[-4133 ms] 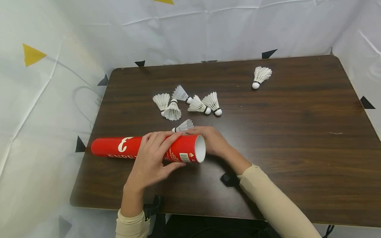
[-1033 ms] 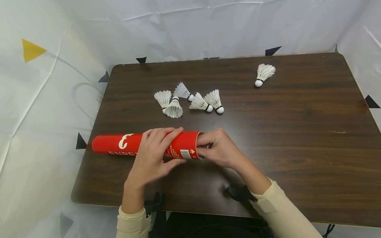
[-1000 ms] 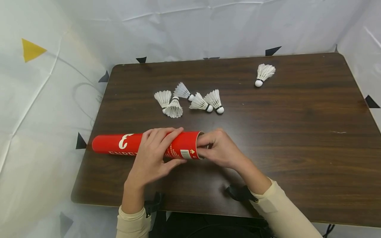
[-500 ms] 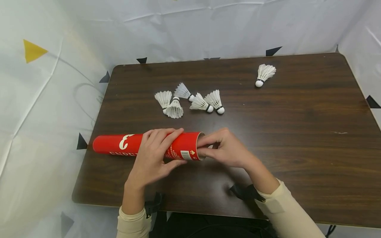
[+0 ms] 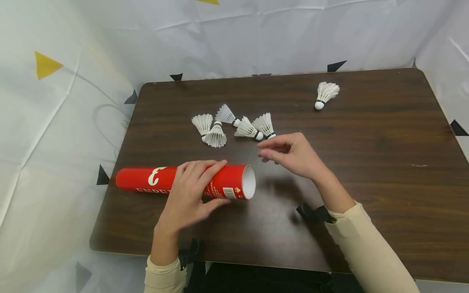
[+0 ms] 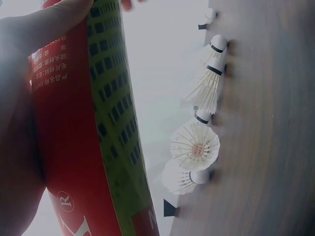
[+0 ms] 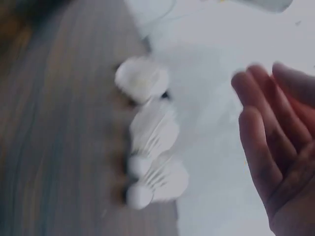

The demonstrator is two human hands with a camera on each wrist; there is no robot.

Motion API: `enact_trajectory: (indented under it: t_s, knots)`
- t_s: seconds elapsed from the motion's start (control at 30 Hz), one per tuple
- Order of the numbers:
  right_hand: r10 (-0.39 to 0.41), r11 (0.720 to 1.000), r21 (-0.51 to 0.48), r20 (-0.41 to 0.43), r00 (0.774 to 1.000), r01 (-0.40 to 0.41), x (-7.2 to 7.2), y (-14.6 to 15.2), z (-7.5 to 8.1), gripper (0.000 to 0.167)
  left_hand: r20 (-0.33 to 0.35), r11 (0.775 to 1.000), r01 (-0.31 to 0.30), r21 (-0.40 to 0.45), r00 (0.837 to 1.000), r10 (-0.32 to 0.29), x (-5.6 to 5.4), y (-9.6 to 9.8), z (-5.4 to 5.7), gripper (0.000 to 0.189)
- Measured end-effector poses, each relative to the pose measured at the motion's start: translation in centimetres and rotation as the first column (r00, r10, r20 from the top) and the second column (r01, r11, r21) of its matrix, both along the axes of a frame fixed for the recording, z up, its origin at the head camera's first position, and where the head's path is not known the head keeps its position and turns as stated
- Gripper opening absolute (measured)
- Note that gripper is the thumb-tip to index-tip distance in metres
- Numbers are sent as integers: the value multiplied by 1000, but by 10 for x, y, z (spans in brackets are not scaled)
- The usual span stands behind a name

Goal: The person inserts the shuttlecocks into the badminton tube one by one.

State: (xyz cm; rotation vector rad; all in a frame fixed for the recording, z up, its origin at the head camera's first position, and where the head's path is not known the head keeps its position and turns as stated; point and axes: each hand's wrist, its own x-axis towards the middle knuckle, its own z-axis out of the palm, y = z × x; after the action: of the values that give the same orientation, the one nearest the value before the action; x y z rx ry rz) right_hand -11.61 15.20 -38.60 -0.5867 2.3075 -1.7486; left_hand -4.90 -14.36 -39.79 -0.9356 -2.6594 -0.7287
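Observation:
My left hand grips a red cardboard shuttlecock tube lying sideways on the table. Its round opening faces right and shows a pale inside; how deep anything sits within is hidden. Up close in the left wrist view, the tube shows a red side and a green patterned band. My right hand hovers above the table, right of and beyond the opening, fingers loosely bent and holding nothing. Just past its fingertips lies a white feather shuttlecock, its cork partly covered. Beside that one lies another shuttlecock.
Farther left in the same group lie three more shuttlecocks, one behind, one with its skirt toward me, and one leftmost. A lone shuttlecock rests at the back right of the brown table. White sheeting encloses it.
A shuttlecock that lay behind the tube's mouth is gone from the table. My right hand, earlier with its fingers inside the opening, has pulled out and moved up and right. My left hand stays put.

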Motion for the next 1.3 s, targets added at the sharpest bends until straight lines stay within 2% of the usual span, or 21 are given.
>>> enact_trajectory:
  t_s: [0.1,0.2,0.27,0.37,0.43,0.6,0.73,0.8,0.93,1.07,1.23,1.3]
  knots:
    - [-84,982,165,-72,994,95,-20,4,-10,32,-2,1000,2,-1,1000,-2,0,1,0,90]
    - [-114,929,337,-129,985,151,-40,10,-17,46,-5,1000,4,-2,1000,-4,1,1,0,90]
    - [-101,880,445,-161,982,164,-51,13,-22,55,-2,1000,4,0,1000,-4,1,1,0,90]
    - [-58,816,556,-192,980,157,-65,16,-32,61,2,1000,5,3,1000,-5,2,1,-1,90]
    - [-25,789,597,-201,979,143,-72,17,-40,63,4,1000,6,3,1000,-6,2,1,-1,90]
    - [5,776,618,-208,978,127,-84,14,-54,71,1,1000,6,2,1000,-6,2,2,-2,90]
    - [20,761,637,-211,977,122,-88,10,-58,74,0,1000,5,-1,1000,-5,1,2,-2,90]
    - [36,744,658,-206,978,111,-88,10,-59,72,0,1000,5,-4,1000,-5,1,3,-2,90]
    - [48,711,693,-222,974,123,-88,12,-60,64,3,1000,7,-1,1000,-7,1,3,-2,90]
    - [30,691,709,-226,974,143,-86,18,-61,53,4,1000,11,-1,1000,-11,1,3,-3,89]
    - [9,690,710,-201,980,140,-83,26,-64,35,-1,1000,14,-12,1000,-14,1,3,-3,89]
    - [1,702,697,-209,978,149,-82,29,-65,30,-3,1000,13,-16,1000,-13,0,3,-3,89]
